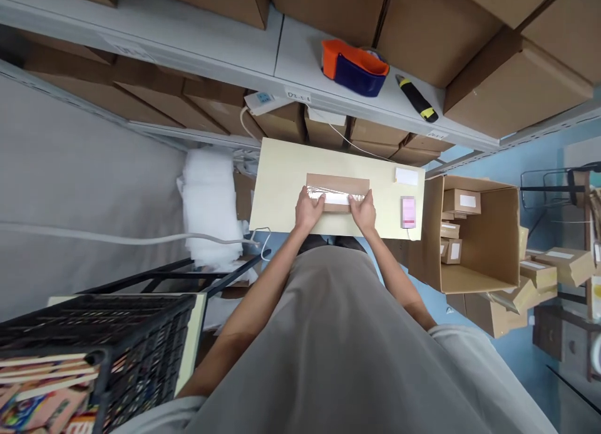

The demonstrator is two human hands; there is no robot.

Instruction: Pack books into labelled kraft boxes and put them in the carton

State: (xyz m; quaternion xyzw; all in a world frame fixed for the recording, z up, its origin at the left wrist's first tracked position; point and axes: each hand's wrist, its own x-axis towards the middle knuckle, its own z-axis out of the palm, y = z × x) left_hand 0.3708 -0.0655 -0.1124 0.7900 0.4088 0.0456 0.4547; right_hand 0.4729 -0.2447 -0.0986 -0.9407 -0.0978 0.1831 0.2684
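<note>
A flat brown cardboard box (345,183) lies on the pale yellow table (286,165) in front of me. Shiny clear tape and a white strip run along its top. My left hand (310,210) grips the box's left end, thumb on top and fingers around the side. At the right end, my right hand (363,212) holds it the same way. The undersides of the fingers are hidden. On the table's right side lie a phone with a pink screen (408,212) and a white label-like piece (406,176).
An orange and blue tape dispenser (355,67) and a black and yellow utility knife (417,99) sit on the shelf ahead. To the right, a large open carton (488,233) holds several small boxes. White wrapping (210,202) and a black crate (141,352) are at left.
</note>
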